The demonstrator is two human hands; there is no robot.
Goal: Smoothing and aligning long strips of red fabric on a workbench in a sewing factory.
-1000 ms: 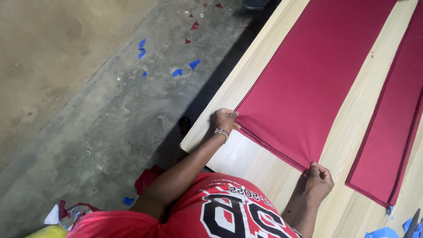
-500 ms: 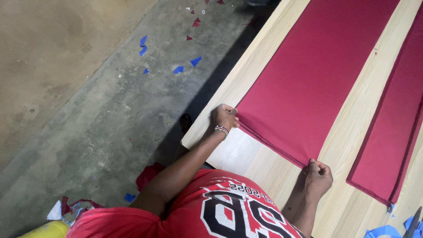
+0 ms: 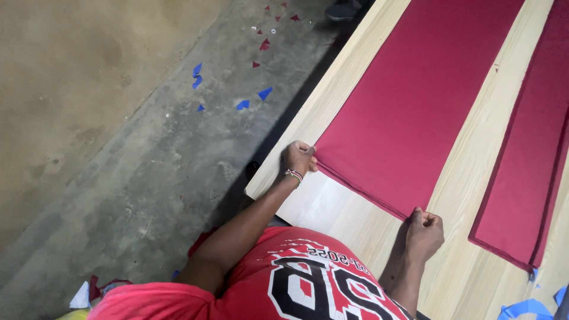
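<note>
A long stack of red fabric plies lies flat along the pale wooden desk, and both hands are closed on its near end: the left hand pinches one corner, the right hand is fisted on the other. The step in hand looks like squaring the near edge, so the next pull should be even on both corners. A second red strip lies alongside, apart; fabric scraps dot the concrete floor.
</note>
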